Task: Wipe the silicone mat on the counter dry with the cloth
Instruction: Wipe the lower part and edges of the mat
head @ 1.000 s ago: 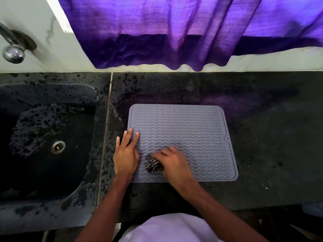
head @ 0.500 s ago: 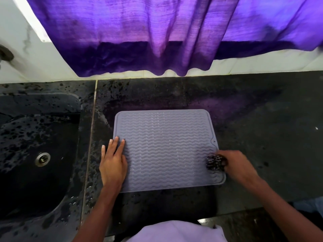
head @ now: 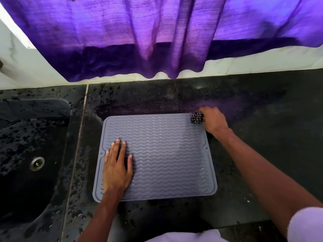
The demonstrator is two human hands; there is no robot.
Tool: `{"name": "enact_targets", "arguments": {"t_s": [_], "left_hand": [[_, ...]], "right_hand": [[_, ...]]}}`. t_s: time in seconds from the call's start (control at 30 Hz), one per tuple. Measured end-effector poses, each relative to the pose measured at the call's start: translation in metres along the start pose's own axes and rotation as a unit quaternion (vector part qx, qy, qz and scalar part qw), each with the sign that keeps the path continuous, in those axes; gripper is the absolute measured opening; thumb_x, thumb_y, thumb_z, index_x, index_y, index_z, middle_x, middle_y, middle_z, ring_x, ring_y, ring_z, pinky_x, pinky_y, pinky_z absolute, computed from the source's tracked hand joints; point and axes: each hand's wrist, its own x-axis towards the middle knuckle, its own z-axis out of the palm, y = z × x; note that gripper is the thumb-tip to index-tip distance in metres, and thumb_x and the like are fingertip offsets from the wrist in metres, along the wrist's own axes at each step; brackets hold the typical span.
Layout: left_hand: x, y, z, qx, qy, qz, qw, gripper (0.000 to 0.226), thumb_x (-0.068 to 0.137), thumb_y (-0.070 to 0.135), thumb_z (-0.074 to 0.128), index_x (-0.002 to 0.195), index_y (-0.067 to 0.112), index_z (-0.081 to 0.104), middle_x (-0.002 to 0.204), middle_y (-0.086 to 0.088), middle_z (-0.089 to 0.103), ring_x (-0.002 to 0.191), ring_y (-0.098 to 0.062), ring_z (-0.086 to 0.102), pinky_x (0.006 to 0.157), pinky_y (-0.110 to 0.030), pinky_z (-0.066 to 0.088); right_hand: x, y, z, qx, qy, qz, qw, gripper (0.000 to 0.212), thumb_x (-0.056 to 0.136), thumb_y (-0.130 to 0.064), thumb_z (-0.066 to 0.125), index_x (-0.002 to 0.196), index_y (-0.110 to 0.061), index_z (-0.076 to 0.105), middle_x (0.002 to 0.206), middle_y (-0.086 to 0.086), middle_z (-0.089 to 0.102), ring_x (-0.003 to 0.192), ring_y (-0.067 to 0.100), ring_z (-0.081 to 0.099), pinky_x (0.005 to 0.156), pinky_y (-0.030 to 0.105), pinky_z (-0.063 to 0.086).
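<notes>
A grey silicone mat (head: 166,154) with wavy ridges lies flat on the dark stone counter (head: 262,137). My left hand (head: 117,168) presses flat on the mat's near left part, fingers straight. My right hand (head: 213,119) grips a bunched black-and-white checked cloth (head: 197,117) at the mat's far right corner. The cloth touches the mat's corner edge. A few small water drops glint along the mat's near right side.
A dark sink (head: 26,163) with a metal drain (head: 37,163) sits to the left, spotted with water. Wet patches cover the counter around the mat's left and near edges. A purple curtain (head: 157,41) hangs over the white back wall.
My right hand has carried the cloth from the mat's near middle to its right edge, then up to the far right corner. My left hand stays pressed on the mat.
</notes>
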Motion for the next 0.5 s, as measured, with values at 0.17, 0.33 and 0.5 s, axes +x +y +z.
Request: {"name": "enact_targets", "arguments": {"t_s": [0.17,0.33,0.5], "left_hand": [[0.001,0.001,0.001,-0.012,0.012,-0.008,1.0,0.059,0.101,0.039,0.038,0.149,0.006,0.046,0.16,-0.012,0.038,0.149,-0.028,0.033,0.121,-0.049,0.027],[0.001,0.003,0.0,-0.01,0.016,-0.013,1.0,0.058,0.101,0.039,0.04,0.148,0.006,0.048,0.159,-0.011,0.039,0.148,-0.026,0.034,0.122,-0.048,0.027],[0.002,0.004,-0.001,-0.011,0.009,-0.023,1.0,0.058,0.1,0.039,0.042,0.148,0.007,0.047,0.16,-0.01,0.037,0.149,-0.026,0.033,0.122,-0.047,0.025]], "right_hand": [[-0.025,0.013,0.008,-0.052,-0.023,-0.02,0.998,0.032,0.085,-0.007,0.057,0.115,-0.02,0.06,0.11,0.003,0.063,0.104,0.031,0.051,0.083,0.046,0.051],[-0.071,0.017,0.009,-0.032,-0.042,-0.04,0.998,0.049,0.075,-0.008,0.07,0.121,-0.024,0.061,0.112,0.0,0.065,0.103,0.029,0.051,0.082,0.043,0.051],[-0.106,0.023,0.011,0.067,-0.14,-0.026,0.987,0.04,0.077,-0.005,0.06,0.106,-0.03,0.068,0.103,0.001,0.07,0.098,0.027,0.061,0.081,0.041,0.054]]}}
